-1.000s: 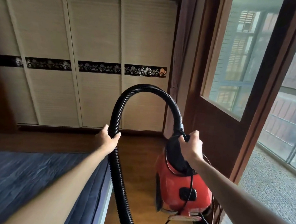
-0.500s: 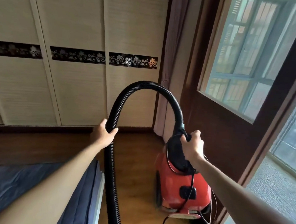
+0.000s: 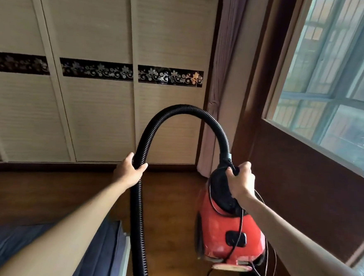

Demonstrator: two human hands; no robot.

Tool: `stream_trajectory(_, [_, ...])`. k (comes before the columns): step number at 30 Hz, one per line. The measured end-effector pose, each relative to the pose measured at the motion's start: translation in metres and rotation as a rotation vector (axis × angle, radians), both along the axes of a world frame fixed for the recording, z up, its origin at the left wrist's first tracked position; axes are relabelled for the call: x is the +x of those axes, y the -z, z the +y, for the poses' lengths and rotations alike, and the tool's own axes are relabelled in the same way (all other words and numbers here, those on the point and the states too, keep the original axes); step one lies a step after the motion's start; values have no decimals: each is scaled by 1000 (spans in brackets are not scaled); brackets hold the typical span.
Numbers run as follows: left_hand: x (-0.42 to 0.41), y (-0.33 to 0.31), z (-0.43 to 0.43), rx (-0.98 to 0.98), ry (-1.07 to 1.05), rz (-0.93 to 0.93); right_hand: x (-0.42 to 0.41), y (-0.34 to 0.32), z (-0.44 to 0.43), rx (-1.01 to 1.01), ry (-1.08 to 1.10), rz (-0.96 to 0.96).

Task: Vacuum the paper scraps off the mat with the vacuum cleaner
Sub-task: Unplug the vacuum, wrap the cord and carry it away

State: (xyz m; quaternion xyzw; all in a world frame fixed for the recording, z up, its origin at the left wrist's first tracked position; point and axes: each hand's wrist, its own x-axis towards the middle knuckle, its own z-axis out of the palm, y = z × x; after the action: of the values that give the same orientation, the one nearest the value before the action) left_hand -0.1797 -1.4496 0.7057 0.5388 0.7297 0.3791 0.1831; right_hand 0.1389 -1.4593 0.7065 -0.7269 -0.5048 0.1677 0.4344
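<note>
Vacuum cleaner (image 3: 230, 231), red-bodied with a black top, sits low and right of centre over the wooden floor (image 3: 170, 234), tilted toward the camera; whether its base touches the floor cannot be told. The right hand (image 3: 241, 180) is closed over the black handle at the top of the body, fingers wrapped round it. From that same end a ribbed black hose (image 3: 185, 110) rises, arches over to the left and drops straight down past the bottom edge of the view. The left hand (image 3: 130, 171) is clasped round the hose on its descending side, thumb and fingers curled about it. A thin black power cord (image 3: 240, 224) runs down over the red shell and off the lower edge. At lower left lies a dark blue mat (image 3: 95, 250), its edge just beside the hanging hose; any scraps on it cannot be made out. Behind stand pale sliding wardrobe doors (image 3: 92, 114) crossed by a dark floral band, a curtain (image 3: 220, 75) gathered in the corner, and a dark wood-framed window (image 3: 335, 84) on the right.
</note>
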Motion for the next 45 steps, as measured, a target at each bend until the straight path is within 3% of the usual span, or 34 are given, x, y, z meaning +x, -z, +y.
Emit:
stream_trajectory(12, [-8, -6, 207, -14, -25, -53, -11, 0, 220, -1, -36, 72])
stream_trajectory(25, [-27, 7, 366, -38, -23, 55, -29, 15, 375, -15, -7, 102])
stream_trajectory(45, [-73, 45, 692, -73, 199, 63, -80, 42, 634, -21, 205, 117])
